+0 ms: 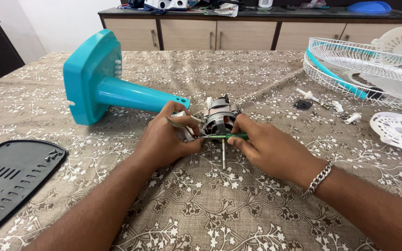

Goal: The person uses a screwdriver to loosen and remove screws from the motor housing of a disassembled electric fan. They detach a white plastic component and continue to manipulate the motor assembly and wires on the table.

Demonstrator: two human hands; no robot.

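Observation:
A grey metal fan motor (221, 117) with a steel shaft pointing toward me lies on the patterned tablecloth (238, 204). My left hand (166, 139) grips the motor's left side, over a white part and a bent metal clip. My right hand (261, 144) holds a green-handled screwdriver (224, 136) lying sideways, its tip pointing left at the motor's near edge. A chain bracelet sits on my right wrist.
A teal fan stand and base (103, 83) lies on its side at back left. A black perforated plate with loose screws (10, 174) is at left. White fan grilles (368, 65), a white disc (398, 130), knobs and small parts (324, 104) lie at right. Cabinets stand behind.

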